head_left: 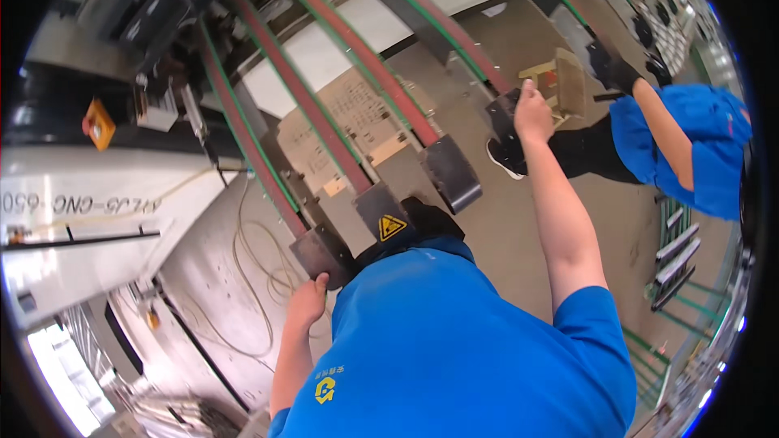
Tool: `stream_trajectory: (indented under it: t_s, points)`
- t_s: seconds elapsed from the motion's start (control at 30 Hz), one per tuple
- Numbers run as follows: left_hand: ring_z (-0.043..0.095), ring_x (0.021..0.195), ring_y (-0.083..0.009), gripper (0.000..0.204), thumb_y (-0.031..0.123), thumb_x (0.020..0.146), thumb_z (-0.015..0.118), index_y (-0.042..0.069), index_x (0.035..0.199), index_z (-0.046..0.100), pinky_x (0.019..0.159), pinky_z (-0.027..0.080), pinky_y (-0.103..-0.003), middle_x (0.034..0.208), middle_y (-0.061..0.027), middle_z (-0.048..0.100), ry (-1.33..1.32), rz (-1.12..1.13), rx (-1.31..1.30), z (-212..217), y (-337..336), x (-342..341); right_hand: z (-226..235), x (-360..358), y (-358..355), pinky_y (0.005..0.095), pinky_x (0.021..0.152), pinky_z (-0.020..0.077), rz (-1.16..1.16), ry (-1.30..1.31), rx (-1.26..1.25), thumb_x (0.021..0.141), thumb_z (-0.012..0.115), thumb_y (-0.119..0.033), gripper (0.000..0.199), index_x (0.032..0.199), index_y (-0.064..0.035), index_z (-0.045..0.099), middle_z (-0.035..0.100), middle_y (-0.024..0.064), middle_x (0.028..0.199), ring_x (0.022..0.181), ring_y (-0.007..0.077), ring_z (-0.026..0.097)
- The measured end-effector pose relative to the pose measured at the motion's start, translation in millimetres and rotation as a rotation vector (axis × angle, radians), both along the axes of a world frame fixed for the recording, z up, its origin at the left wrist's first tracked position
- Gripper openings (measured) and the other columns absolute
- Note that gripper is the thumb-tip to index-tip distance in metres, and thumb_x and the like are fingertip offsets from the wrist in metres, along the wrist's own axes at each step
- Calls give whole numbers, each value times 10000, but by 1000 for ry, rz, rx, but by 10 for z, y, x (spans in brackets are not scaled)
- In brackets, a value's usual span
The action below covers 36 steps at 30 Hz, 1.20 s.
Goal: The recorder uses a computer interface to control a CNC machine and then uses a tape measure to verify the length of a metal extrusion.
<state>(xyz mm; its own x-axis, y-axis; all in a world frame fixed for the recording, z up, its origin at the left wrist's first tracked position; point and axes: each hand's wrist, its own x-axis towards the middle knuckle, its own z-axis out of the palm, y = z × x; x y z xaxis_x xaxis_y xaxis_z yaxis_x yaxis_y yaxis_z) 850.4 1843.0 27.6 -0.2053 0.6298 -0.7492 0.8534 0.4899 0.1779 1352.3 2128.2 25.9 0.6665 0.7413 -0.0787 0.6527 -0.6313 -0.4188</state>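
My left hand (307,302) is closed at the edge of a dark end cover (322,252), thumb on top and its other fingers mostly hidden. That cover caps the leftmost of several long red conveyor rails (253,150) with green edges. Farther right, my right hand (534,116) grips the side of another dark end cover (504,117), thumb stretched along it. Between my hands, two more covers sit on rail ends: one carries a yellow warning triangle (393,228), and beside it is a plain dark cover (451,173).
At right stands a co-worker in a blue shirt (677,142), a dark-gloved hand (613,69) at another rail. Beneath the rails lies a brown cardboard sheet (345,126). A white machine housing (97,203) fills the left, with an orange switch box (99,124). Loose hose (243,259) trails nearby.
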Motion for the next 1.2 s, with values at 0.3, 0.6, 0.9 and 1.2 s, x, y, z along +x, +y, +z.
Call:
stream_trajectory:
  t_s: [0.3, 0.6, 0.9, 1.2]
  points:
    - [635, 1100, -443, 624, 564, 1048, 359, 29, 1132, 668, 920, 496, -532, 1126, -243, 698, 15, 145, -167, 387, 147, 183, -193, 95, -23, 541, 1066, 409, 60, -15, 2, 1032, 218, -611, 733, 1335, -87, 631, 639, 233, 1309, 1260, 450, 553]
    - [639, 1070, -422, 563, 521, 1038, 425, 22, 1126, 673, 903, 509, -536, 1126, -208, 698, 30, 182, -172, 459, 183, 231, -196, 53, -6, 506, 1031, 426, 65, -37, 62, 1048, 265, -576, 703, 1320, -45, 636, 659, 232, 1275, 1234, 438, 571]
    - [630, 1090, -405, 570, 527, 1037, 430, 23, 1147, 672, 896, 524, -534, 1160, -182, 693, 19, 145, -298, 565, 402, 227, -238, 123, 2, 468, 1024, 436, 36, 4, 67, 1049, 305, -577, 696, 1328, -28, 630, 668, 233, 1263, 1226, 425, 585]
    - [624, 1112, -384, 546, 512, 1028, 463, 23, 1160, 667, 909, 531, -521, 1181, -170, 689, -16, 111, -285, 490, 333, 127, -350, 195, -12, 414, 990, 442, 66, 136, 204, 1073, 344, -499, 659, 1278, 60, 626, 687, 218, 1214, 1136, 357, 631]
